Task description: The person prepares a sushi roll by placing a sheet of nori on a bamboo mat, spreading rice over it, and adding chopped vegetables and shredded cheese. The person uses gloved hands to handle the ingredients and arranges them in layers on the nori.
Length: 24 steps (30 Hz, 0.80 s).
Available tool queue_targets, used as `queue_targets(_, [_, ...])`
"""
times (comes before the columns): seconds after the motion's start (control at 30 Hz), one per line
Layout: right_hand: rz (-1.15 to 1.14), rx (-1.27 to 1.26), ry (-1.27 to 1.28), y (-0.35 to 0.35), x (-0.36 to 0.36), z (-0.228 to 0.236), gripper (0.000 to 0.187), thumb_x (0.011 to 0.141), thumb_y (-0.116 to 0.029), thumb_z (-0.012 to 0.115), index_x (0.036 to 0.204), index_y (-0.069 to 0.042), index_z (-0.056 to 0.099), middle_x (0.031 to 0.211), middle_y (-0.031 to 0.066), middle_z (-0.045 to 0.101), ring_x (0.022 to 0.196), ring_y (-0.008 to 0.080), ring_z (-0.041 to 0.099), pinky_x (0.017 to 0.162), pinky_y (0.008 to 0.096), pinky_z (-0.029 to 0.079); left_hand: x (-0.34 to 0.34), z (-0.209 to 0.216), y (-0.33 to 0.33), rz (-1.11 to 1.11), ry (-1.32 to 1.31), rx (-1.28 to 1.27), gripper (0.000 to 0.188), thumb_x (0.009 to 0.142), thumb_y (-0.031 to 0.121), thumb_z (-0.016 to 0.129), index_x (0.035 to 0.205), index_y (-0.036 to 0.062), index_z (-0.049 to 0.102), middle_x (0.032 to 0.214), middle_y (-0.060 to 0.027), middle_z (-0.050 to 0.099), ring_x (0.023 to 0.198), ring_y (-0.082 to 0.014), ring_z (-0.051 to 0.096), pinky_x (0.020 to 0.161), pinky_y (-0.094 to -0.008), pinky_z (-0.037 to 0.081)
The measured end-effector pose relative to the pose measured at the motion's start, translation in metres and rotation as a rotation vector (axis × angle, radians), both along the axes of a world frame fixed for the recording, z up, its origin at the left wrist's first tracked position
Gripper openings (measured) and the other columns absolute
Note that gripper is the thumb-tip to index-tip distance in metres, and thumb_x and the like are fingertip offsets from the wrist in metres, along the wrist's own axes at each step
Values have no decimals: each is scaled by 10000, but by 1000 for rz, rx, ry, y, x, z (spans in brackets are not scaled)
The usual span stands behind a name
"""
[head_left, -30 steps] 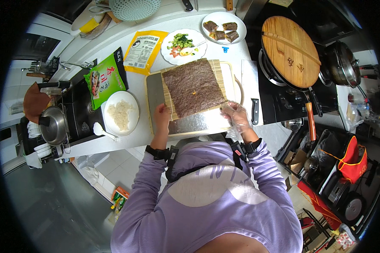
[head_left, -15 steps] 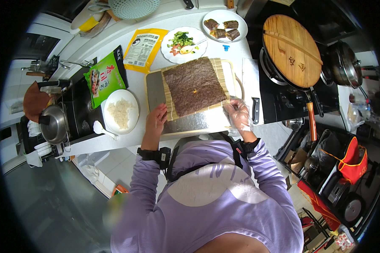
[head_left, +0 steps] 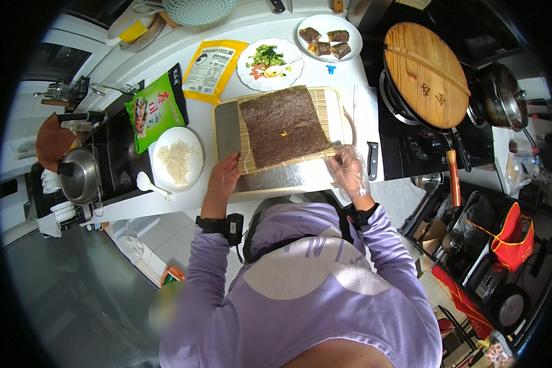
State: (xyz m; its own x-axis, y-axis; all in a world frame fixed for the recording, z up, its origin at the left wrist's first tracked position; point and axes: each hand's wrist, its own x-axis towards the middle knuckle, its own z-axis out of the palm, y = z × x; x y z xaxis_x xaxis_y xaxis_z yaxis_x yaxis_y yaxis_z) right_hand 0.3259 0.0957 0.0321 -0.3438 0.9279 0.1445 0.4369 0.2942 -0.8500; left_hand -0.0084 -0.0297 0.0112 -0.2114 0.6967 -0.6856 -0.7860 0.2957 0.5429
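A dark sheet of seaweed [head_left: 282, 126] with a small yellow scrap on it lies on a bamboo rolling mat [head_left: 324, 113]. Beneath the mat is a metal-faced cutting board [head_left: 227, 132]. My bare left hand [head_left: 224, 176] pinches the mat's near left corner. At the near right corner my right hand [head_left: 350, 173], in a clear plastic glove, grips the mat between thumb and fingers. The fingertips under the mat are partly hidden. To the left sit a plate of white rice [head_left: 178, 161] and a white rice paddle [head_left: 153, 186].
Behind the board stand a plate of chopped vegetables with a spoon [head_left: 268, 65], a yellow packet [head_left: 212, 70] and a plate of cut seaweed rolls [head_left: 329, 38]. A green bag [head_left: 156, 111] lies left. A knife [head_left: 372, 161] and a wooden-lidded wok [head_left: 426, 75] are right.
My left hand has closed in on the mat's near left corner. My right hand keeps its place at the right corner. The whole view has shifted slightly.
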Motion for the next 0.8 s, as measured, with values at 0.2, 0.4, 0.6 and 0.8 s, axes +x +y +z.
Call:
queue_targets(0.2, [7, -756, 138, 2, 2, 0, 167, 816, -125, 693, 796, -20, 566, 654, 46, 568, 568, 139, 572, 499, 267, 448, 10, 22, -1, -183, 205, -137, 365, 835, 164, 553, 1180, 46, 544, 1176, -74, 576, 1008, -212, 582, 865, -345, 469])
queue_targets(0.4, [29, -745, -186, 4, 9, 6, 343, 833, -287, 683, 679, -6, 561, 548, 113, 569, 457, 193, 570, 446, 316, 463, 28, 13, 1, -437, 924, -234, 289, 804, 169, 626, 1070, 57, 624, 1034, -84, 621, 904, -212, 612, 734, -366, 494])
queue_targets(0.6, [-70, 62, -462, 11, 0, 21, 180, 841, -229, 600, 801, -56, 629, 715, 178, 623, 675, 376, 614, 611, 456, 497, 56, 15, 43, -671, 1833, 26, 466, 846, 261, 611, 1242, 33, 522, 1299, -200, 478, 1195, -343, 451, 985, -484, 352])
queue_targets(0.8, [-122, 2, -332, 26, -29, 7, 149, 809, -182, 616, 854, -41, 637, 774, 209, 627, 730, 397, 605, 658, 466, 493, 82, 3, 67, -832, 2108, 65, 573, 921, 325, 514, 1402, 59, 351, 1471, -194, 283, 1366, -353, 249, 1079, -520, 235])
